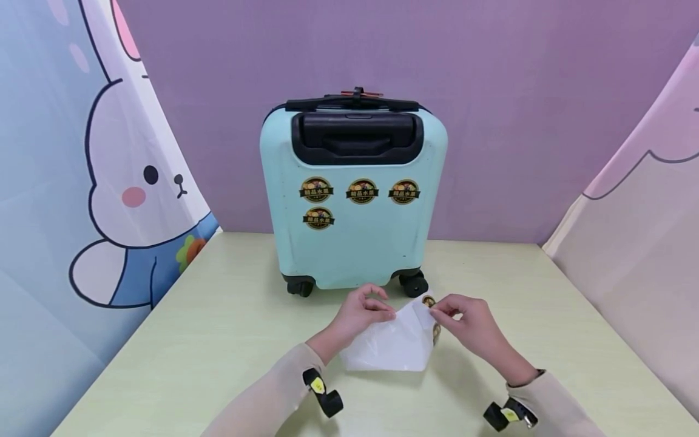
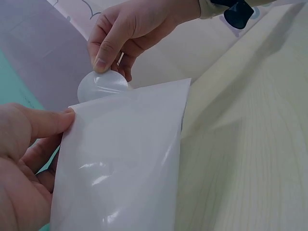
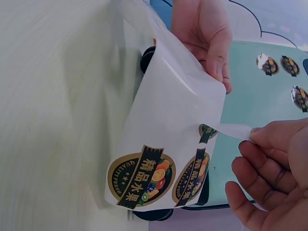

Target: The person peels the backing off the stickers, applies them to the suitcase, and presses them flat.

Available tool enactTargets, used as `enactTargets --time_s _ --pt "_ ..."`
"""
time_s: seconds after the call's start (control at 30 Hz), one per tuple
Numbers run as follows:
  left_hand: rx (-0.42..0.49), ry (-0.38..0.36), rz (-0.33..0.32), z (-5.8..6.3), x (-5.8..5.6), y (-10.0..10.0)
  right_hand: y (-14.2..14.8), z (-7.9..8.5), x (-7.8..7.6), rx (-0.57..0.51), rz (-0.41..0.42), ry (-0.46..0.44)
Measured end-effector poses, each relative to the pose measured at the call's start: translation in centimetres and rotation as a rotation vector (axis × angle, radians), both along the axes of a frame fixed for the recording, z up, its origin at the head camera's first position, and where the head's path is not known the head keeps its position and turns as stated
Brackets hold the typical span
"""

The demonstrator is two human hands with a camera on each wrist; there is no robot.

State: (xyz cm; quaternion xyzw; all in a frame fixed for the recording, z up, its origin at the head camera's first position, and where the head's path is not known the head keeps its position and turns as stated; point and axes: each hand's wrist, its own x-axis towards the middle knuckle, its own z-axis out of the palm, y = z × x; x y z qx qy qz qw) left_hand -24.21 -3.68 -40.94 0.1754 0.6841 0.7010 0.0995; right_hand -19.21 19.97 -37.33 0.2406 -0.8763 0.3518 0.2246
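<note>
My left hand (image 1: 357, 318) pinches the edge of a white sticker sheet (image 1: 388, 349) between thumb and fingers. At the sheet's other side, my right hand (image 1: 472, 321) holds a round sticker (image 2: 101, 86) by its rim, thumb against fingers. That sticker is partly lifted, its pale back showing, and part of its printed face still lies on the sheet in the right wrist view. Two dark oval fruit stickers (image 3: 142, 177) lie flat near the sheet's end. Behind both hands stands a mint-green suitcase (image 1: 371, 249), upright, with several like stickers (image 1: 362, 191) on its face.
The suitcase has a black handle recess (image 1: 357, 139) and black wheels (image 1: 413, 283) on the pale wooden table (image 1: 180, 346). A purple backdrop (image 1: 519, 121) hangs behind, and a cartoon rabbit cloth (image 1: 120, 182) is at the left. Each wrist wears a black strap camera (image 1: 329, 402).
</note>
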Motion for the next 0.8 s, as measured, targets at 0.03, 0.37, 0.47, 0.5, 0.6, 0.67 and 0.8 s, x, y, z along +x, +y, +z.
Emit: enactTargets --time_s 0.03,0.37,0.47,0.5,0.6,0.67,0.8 --pt "-0.003 -0.002 0.000 0.0 0.0 0.0 0.1 0.0 0.0 0.000 -0.002 -0.005" --pt "-0.043 -0.013 -0.006 -0.1 -0.2 -0.5 0.9 0.0 -0.1 0.002 -0.021 -0.037" --pt "-0.045 -0.023 -0.001 -0.1 -0.3 -0.6 1.1 0.1 -0.1 0.004 -0.024 -0.049" --pt "-0.047 -0.023 0.002 -0.1 -0.3 -0.6 1.2 0.1 -0.1 0.004 -0.024 -0.057" --pt "-0.053 -0.031 0.012 -0.2 -0.4 -0.6 1.3 0.2 -0.1 0.002 -0.031 -0.076" --pt "-0.059 -0.036 0.016 -0.3 -0.4 -0.6 1.4 0.3 0.0 -0.004 -0.034 -0.087" --pt "-0.066 -0.047 0.020 -0.3 -0.4 -0.6 1.4 0.3 -0.1 -0.015 -0.037 -0.097"
